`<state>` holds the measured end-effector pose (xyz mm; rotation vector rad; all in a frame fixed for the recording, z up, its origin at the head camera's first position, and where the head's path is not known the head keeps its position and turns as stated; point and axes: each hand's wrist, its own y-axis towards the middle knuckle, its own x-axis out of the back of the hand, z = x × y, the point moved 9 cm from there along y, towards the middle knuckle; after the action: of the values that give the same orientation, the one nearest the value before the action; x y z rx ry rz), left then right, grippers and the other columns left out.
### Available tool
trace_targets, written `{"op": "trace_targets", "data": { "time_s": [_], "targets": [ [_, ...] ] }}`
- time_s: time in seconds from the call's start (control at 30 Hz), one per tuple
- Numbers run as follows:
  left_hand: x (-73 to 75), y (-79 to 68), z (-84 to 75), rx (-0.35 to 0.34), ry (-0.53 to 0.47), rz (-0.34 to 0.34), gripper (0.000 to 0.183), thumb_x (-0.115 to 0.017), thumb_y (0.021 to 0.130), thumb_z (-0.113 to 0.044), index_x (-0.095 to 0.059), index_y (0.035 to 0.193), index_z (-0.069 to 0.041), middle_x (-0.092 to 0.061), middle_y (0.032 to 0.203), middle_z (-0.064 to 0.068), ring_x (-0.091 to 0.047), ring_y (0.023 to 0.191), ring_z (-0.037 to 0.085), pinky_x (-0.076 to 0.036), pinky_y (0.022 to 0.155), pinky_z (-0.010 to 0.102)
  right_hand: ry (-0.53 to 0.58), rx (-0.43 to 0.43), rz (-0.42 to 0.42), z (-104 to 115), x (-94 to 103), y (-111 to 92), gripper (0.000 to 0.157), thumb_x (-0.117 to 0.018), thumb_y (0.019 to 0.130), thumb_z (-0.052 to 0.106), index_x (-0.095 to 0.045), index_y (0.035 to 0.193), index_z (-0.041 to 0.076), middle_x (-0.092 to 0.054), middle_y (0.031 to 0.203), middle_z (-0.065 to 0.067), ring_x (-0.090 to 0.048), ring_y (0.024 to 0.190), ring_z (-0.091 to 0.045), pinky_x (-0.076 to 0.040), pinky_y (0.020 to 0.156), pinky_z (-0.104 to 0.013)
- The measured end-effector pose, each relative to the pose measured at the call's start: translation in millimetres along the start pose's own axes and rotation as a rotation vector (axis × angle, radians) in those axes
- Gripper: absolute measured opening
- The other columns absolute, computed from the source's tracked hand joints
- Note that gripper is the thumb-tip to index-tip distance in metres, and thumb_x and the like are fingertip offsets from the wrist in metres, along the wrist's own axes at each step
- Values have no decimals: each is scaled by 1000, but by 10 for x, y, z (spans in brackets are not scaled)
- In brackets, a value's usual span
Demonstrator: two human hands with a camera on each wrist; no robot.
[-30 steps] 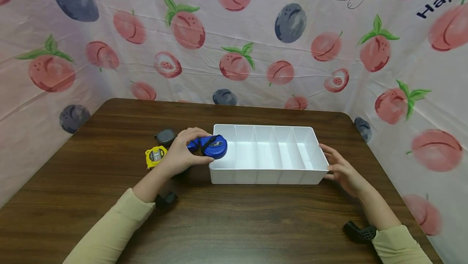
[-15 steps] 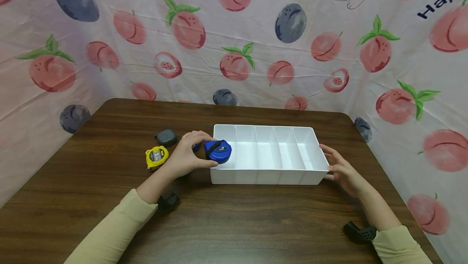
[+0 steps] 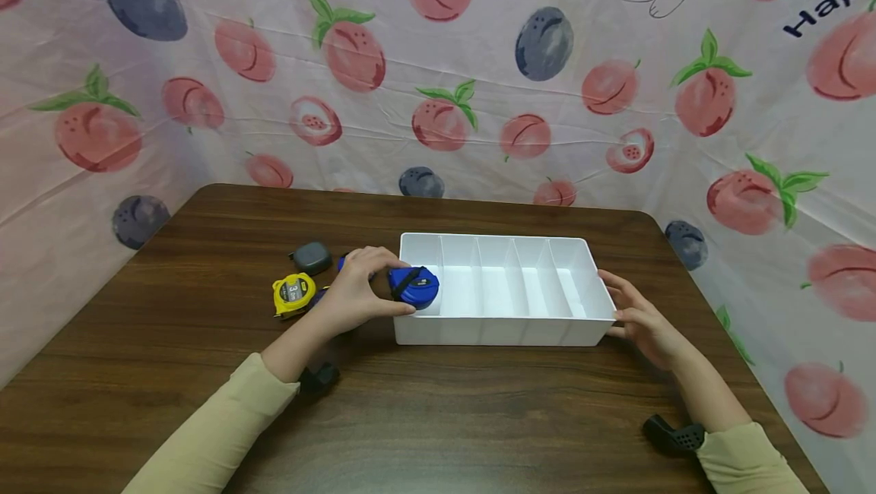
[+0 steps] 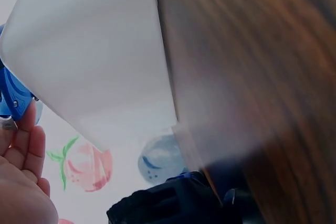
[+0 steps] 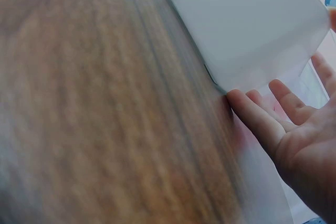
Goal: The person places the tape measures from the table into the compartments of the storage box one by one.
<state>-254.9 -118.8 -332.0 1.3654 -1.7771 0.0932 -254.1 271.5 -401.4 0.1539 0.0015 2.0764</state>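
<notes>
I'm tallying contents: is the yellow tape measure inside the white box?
No, the yellow tape measure lies on the table, left of the white box in the head view.

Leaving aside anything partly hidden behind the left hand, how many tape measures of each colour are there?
Blue tape measure, held in the left hand: 1
Yellow tape measure: 1
Dark grey tape measure: 1
Total: 3

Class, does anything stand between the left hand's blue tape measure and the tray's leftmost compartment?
Nothing visible does: the left hand holds the blue tape measure at the leftmost compartment, hiding part of it.
</notes>
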Motion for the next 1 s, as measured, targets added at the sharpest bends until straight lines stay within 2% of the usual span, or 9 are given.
{"op": "trace_targets", "data": {
  "time_s": [0.33,0.6,0.73,0.83,1.0],
  "targets": [
    [-102,-7,6,-10,81,52,57,-89,66,-33,-67,112,-8,-63,113,5,-49,114,26,-17,105,55,8,2,1,19,-24,-10,61,-38,94,8,-21,151,18,-18,145,-21,-49,117,-14,-48,88,-35],
    [-122,-21,24,13,109,103,56,-85,71,-37,-67,115,-7,-62,118,8,-47,117,29,-18,105,55,6,2,6,25,-42,-24,62,-38,94,8,-21,152,18,-17,146,-21,-49,117,-15,-47,88,-35],
    [-120,-18,-1,-1,118,115,55,-84,72,-37,-68,115,-8,-61,118,7,-47,117,28,-18,104,56,6,2,7,21,-41,-23,62,-38,93,8,-21,152,18,-15,146,-23,-49,117,-14,-47,88,-35],
    [-123,-16,-11,-13,110,121,50,-84,72,-36,-69,112,-10,-62,115,5,-47,117,26,-19,104,55,9,4,10,21,-43,-22,62,-38,93,7,-21,152,18,-16,146,-22,-49,117,-14,-47,88,-35],
    [-176,-15,-18,-51,81,159,32,-81,78,-30,-73,104,-13,-63,109,-2,-48,113,21,-19,103,52,14,8,13,25,-45,-21,62,-37,93,6,-21,152,18,-18,145,-20,-49,117,-14,-47,88,-36]
  ]
}}
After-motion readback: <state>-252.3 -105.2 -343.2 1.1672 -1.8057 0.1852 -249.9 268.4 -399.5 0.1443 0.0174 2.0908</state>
